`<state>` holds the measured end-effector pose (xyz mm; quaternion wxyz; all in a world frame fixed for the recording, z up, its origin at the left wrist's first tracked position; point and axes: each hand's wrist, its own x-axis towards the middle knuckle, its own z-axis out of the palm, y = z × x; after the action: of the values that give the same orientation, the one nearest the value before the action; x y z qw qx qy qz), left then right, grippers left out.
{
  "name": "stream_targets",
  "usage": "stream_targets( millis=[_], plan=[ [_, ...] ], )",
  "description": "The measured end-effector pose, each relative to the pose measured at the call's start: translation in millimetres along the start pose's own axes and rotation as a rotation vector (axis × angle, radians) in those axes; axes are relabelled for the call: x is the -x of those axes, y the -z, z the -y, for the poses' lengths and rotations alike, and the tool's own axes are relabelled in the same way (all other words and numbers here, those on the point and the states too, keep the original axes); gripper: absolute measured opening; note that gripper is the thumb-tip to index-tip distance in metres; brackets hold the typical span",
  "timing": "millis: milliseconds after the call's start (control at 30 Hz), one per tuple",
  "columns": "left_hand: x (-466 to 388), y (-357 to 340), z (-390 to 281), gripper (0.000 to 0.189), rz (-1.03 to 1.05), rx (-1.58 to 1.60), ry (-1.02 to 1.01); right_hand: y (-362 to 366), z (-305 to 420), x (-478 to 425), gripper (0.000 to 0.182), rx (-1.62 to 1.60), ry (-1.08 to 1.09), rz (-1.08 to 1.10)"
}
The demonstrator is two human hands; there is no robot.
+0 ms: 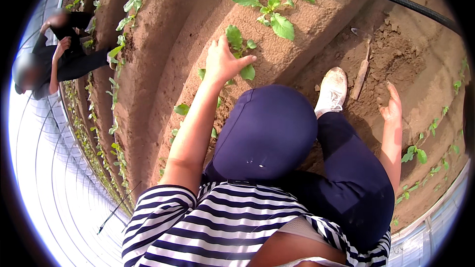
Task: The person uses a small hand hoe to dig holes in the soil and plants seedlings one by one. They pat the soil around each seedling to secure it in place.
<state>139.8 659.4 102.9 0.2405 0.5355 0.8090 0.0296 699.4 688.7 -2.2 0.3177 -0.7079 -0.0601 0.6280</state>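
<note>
My left hand [225,61] is spread with thumb and fingers apart over a leafy seedling [234,37] on the raised soil bed [256,59]. The seedling's leaves show on both sides of my thumb; its base is partly hidden. My right hand [391,104] hovers low by loose, crumbled soil [393,55] in the furrow. Its thumb side points up and the fingertips look soil-covered; whether they hold soil is unclear. Between my shoe and that hand lies a hand hoe [360,78] with a wooden handle and a narrow metal blade, touched by neither hand.
Larger seedlings [276,11] grow farther along the bed. A black cable [400,0] crosses the upper right. My white shoe [333,87] stands in the furrow. At left, a person [55,55] crouches among planted rows. Small plants [415,154] line the right side, near the greenhouse wall [426,233].
</note>
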Motion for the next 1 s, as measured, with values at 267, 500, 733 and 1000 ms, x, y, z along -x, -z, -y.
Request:
stream_targets(
  millis=[267, 500, 733, 1000],
  plan=[
    [4.8, -14.8, 25.4, 0.054, 0.122, 0.433, 0.083, -208.2, 52.8, 121.3, 0.018, 0.657, -0.148, 0.745],
    [10.7, -5.2, 28.2, 0.04, 0.134, 0.614, 0.219, -362.3, 30.3, 137.4, 0.031, 0.876, 0.174, 0.965],
    [9.5, -9.5, 31.7, 0.037, 0.113, 0.617, 0.237, -436.6, -17.8, 111.8, 0.031, 1.114, 0.764, 0.87],
    [17.4, -10.6, 37.5, 0.036, 0.082, 0.65, 0.205, -395.8, -28.9, 108.7, 0.031, 1.439, 1.603, 0.799]
  ],
)
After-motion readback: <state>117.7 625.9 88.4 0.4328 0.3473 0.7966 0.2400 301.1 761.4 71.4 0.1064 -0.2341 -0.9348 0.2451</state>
